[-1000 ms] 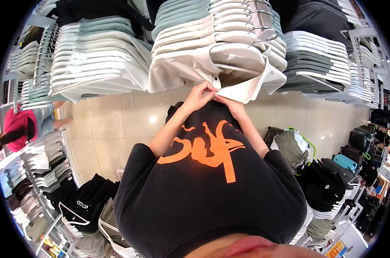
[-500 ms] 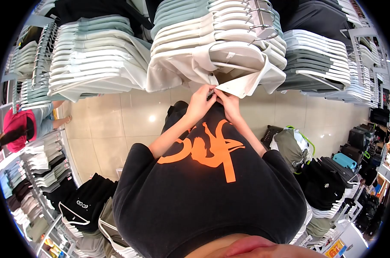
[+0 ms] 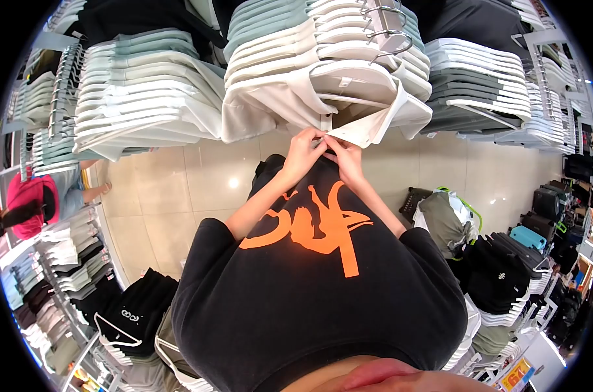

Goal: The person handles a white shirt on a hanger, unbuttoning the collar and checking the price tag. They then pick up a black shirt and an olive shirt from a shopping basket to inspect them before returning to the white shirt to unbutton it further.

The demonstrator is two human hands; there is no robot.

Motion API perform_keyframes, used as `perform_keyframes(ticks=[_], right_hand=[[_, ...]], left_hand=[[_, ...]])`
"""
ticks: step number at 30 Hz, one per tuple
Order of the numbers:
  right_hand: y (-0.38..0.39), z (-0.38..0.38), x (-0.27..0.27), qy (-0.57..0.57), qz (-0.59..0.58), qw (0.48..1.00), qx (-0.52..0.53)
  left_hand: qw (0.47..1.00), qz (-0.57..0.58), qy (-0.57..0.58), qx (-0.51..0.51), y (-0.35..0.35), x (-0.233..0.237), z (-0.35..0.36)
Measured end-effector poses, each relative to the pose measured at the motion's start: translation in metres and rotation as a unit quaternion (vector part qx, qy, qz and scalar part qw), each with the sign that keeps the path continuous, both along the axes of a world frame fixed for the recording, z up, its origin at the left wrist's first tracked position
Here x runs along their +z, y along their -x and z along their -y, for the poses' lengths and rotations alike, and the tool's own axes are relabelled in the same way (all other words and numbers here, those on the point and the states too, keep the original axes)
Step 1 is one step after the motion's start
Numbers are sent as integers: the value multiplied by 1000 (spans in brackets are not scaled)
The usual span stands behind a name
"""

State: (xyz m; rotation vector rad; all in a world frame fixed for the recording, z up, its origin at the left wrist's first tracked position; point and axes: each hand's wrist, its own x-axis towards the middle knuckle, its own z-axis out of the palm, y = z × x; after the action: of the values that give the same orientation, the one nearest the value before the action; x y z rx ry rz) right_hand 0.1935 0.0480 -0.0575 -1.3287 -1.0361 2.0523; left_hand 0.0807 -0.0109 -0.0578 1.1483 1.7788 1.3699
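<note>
Tiled floor (image 3: 224, 176) below, left hand (image 3: 345, 159) and right hand (image 3: 304, 155) nearly touching, fingertips pinching the front edge of the cream shirt (image 3: 263, 98) (collar open), which hangs on a white hanger (image 3: 358, 68) at the near end of the packed centre rack, grey-green garments (image 3: 260, 19) farther back.

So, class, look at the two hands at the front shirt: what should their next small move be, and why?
Probably the left hand and right hand should ease the cream shirt's front edges closer together. Their fingertips meet there, while its collar gapes above them, showing the white hanger inside.
</note>
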Motion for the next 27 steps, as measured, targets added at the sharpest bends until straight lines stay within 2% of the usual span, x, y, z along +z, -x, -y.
perform_keyframes(ticks=[8,17,19,20,23,25,27], right_hand=[[-2,3,-2,-38,31,999,2],[-13,1,-28,-98,60,993,14],[-16,0,-38,-198,56,978,26],[-17,-1,-43,-248,53,967,31],[-21,-4,-44,-305,66,948,57],[-22,-5,-42,-301,52,950,63],[-24,-6,-42,-305,52,948,73]], left_hand=[[1000,14,-11,-21,1,-3,2],[995,-38,18,-88,6,2,2],[994,-34,19,-97,6,4,2],[995,-25,22,-99,6,3,3],[995,25,20,-98,5,-2,3],[992,91,4,-89,3,-6,3],[981,167,50,-88,4,-8,3]])
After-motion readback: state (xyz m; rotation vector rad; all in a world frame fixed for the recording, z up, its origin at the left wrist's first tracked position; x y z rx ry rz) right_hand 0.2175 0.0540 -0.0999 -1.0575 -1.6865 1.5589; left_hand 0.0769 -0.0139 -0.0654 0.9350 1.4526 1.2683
